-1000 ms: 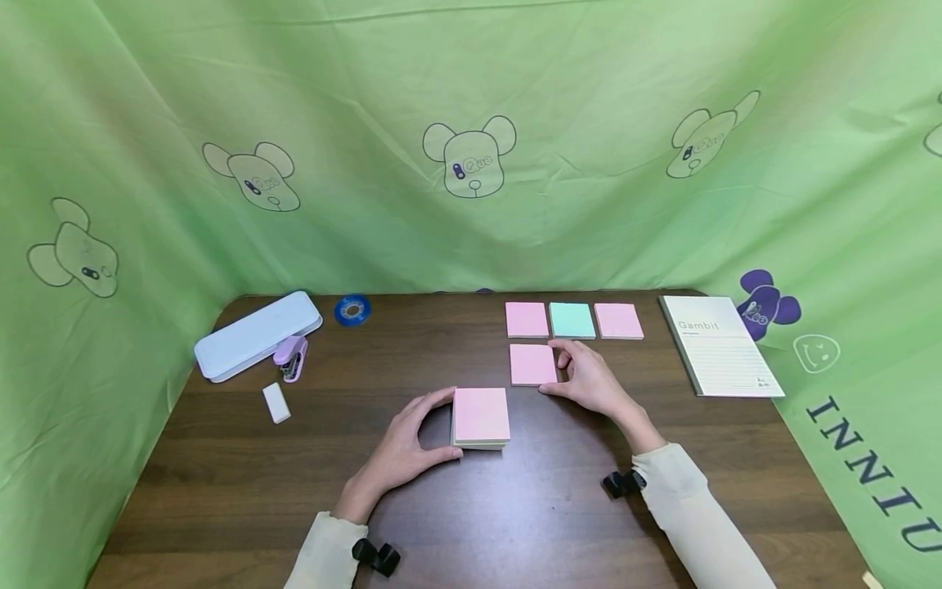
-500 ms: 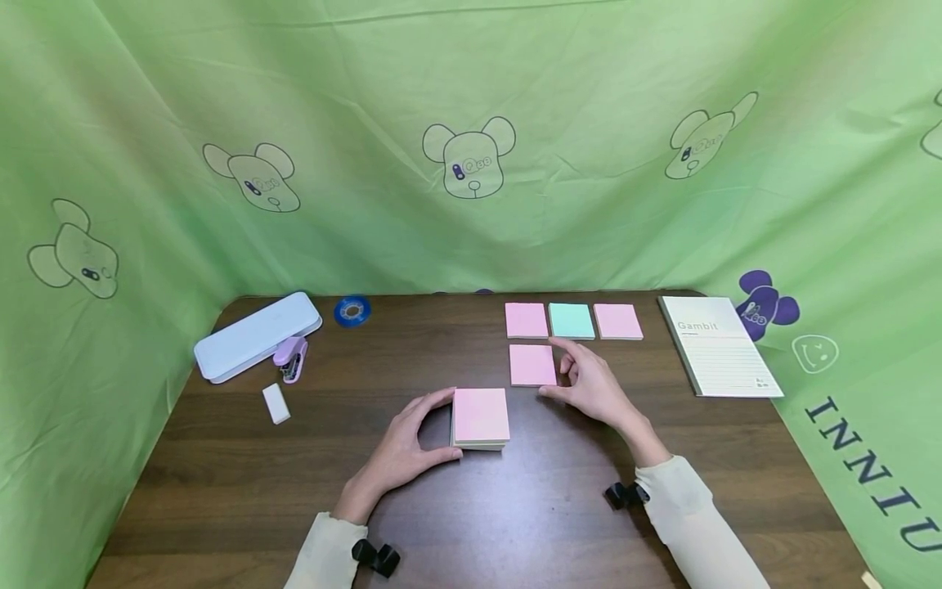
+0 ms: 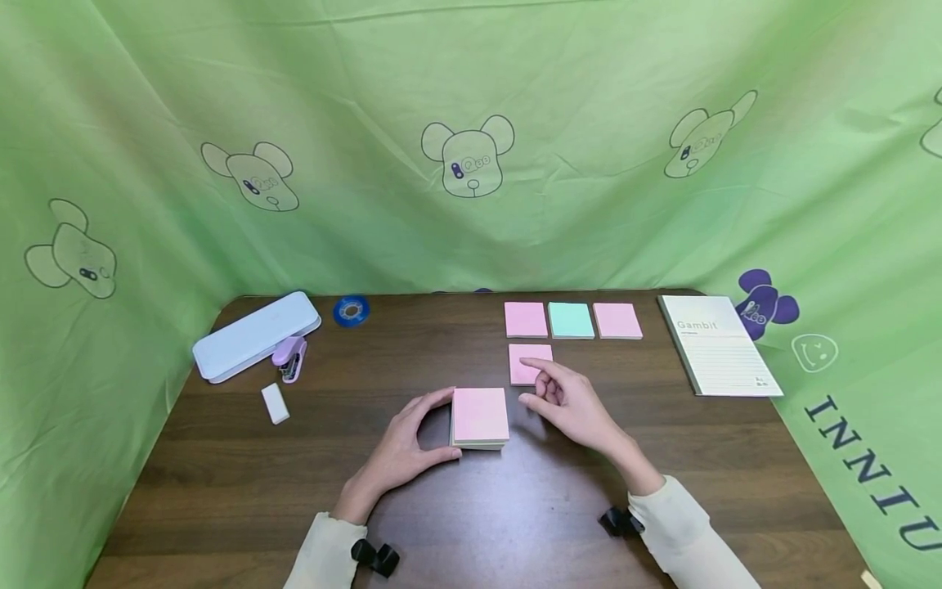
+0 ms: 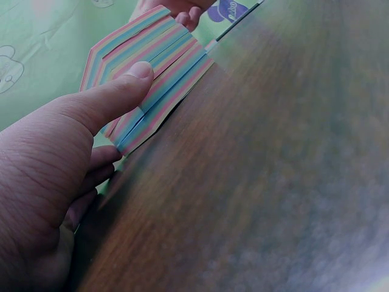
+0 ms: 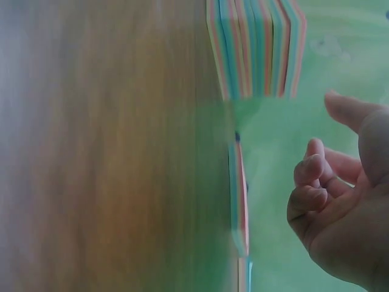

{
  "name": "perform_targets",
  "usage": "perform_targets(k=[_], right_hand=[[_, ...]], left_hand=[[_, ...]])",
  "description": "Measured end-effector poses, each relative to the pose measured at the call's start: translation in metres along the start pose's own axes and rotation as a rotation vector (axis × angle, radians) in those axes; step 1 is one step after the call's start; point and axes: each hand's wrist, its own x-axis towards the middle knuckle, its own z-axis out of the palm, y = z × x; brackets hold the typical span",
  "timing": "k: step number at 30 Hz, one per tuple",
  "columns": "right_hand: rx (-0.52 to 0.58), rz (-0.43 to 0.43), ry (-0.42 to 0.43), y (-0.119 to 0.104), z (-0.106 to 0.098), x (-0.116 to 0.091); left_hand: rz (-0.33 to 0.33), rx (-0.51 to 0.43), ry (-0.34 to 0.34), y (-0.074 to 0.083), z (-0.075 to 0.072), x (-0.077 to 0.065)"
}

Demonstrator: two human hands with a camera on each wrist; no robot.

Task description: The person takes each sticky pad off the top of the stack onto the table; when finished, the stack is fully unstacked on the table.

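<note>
A thick stack of sticky-note pads (image 3: 480, 415), pink on top, sits near the middle of the table. My left hand (image 3: 405, 442) holds it from the left, fingers at the far side and thumb at the near edge. In the left wrist view, the thumb lies against the striped sides of the stack (image 4: 176, 61). My right hand (image 3: 577, 405) hovers to the right of the stack, index finger extended, other fingers loosely bent, nothing in it. Its index finger overlaps a single pink sticky-note pad (image 3: 524, 373) in the head view. The right wrist view shows that hand (image 5: 340, 201) apart from the pads.
Behind, a pink pad (image 3: 526, 320), a teal pad (image 3: 571, 321) and another pink pad (image 3: 617, 321) form a row. A notebook (image 3: 717, 348) lies right. At left are a pale blue case (image 3: 256, 337), a purple stapler (image 3: 290, 358), an eraser (image 3: 275, 403) and blue tape (image 3: 351, 311).
My right hand has left the right edge of the single pink pad and moved left and toward me, nearer the stack. The left hand and the stack have stayed in place.
</note>
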Motion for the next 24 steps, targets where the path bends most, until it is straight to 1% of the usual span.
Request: perform_targets(k=[6, 9, 12, 16, 24], right_hand=[[0.057, -0.057, -0.076, -0.01, 0.014, -0.005], [0.05, -0.065, -0.107, -0.015, 0.019, -0.006], [0.019, -0.06, -0.134, -0.018, 0.023, -0.007], [-0.018, -0.051, -0.15, -0.021, 0.029, -0.007], [-0.019, -0.046, -0.149, -0.026, 0.034, -0.006]], left_hand=[[0.004, 0.006, 0.0, 0.0, 0.0, 0.0], [0.009, 0.008, 0.0, 0.0, 0.0, 0.0], [0.014, 0.009, 0.001, -0.001, 0.0, 0.001], [0.025, 0.015, 0.005, -0.001, 0.0, 0.0], [0.025, 0.017, 0.001, -0.002, -0.001, 0.001]])
